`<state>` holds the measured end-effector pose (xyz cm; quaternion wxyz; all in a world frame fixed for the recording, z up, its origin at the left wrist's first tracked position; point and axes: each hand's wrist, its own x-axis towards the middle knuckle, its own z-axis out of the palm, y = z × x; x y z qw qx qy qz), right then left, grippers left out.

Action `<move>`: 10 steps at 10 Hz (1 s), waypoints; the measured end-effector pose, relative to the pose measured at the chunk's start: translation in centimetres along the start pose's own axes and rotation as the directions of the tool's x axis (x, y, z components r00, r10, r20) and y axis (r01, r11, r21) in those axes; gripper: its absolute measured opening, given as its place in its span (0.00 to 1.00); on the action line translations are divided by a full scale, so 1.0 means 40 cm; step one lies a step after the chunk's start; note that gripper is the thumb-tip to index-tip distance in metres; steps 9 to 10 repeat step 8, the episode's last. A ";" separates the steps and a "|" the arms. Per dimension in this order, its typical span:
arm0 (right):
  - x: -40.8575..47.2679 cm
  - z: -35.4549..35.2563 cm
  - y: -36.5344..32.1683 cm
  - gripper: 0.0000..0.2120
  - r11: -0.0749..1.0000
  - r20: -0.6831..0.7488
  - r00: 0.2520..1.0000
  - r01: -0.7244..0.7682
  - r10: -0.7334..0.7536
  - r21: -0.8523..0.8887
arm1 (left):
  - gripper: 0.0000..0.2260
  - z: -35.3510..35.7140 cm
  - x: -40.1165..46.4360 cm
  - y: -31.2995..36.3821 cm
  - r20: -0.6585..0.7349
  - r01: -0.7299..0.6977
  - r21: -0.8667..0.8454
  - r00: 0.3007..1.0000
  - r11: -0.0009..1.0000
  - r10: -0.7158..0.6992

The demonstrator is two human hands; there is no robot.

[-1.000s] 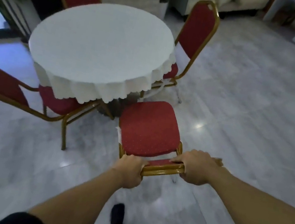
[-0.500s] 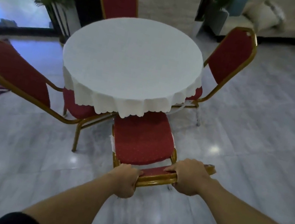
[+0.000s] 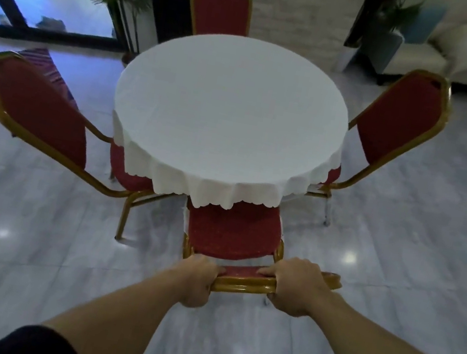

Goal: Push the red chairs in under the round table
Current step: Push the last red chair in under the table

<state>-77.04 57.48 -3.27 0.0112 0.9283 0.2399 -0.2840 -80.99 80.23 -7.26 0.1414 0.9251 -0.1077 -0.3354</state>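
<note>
- Red chair (image 3: 233,233) nearest me: its gold top rail is gripped by both hands, left hand (image 3: 197,280) and right hand (image 3: 294,286) closed around it.
- Its seat front sits just under the white cloth's scalloped edge.
- Round worktop (image 3: 229,120) stands beyond, three more red chairs around it on the pale floor (image 3: 28,234).

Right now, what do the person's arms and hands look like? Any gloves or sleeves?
No gloves, rings or watch show. The left hand and right hand are bare, forearms uncovered. A dark sleeve shows at the left upper arm.
</note>
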 end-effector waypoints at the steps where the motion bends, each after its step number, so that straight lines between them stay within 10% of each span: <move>1: 0.033 -0.018 0.027 0.22 1.000 0.011 1.000 0.029 -0.029 -0.006 | 0.20 -0.021 0.025 0.012 -0.019 0.068 -0.027 0.997 0.997 -0.068; 6: 0.080 -0.013 0.089 0.34 0.982 0.099 0.978 0.181 -0.185 0.056 | 0.18 -0.022 0.018 0.098 -0.094 0.351 -0.021 0.931 0.936 -0.351; 8: 0.073 -0.081 0.104 0.54 0.927 0.222 0.940 0.177 -0.258 0.332 | 0.26 -0.126 0.024 0.089 0.249 0.296 -0.007 0.925 0.955 -0.285; 10: 0.073 -0.081 0.104 0.54 0.927 0.222 0.940 0.177 -0.258 0.332 | 0.26 -0.126 0.024 0.089 0.249 0.296 -0.007 0.925 0.955 -0.285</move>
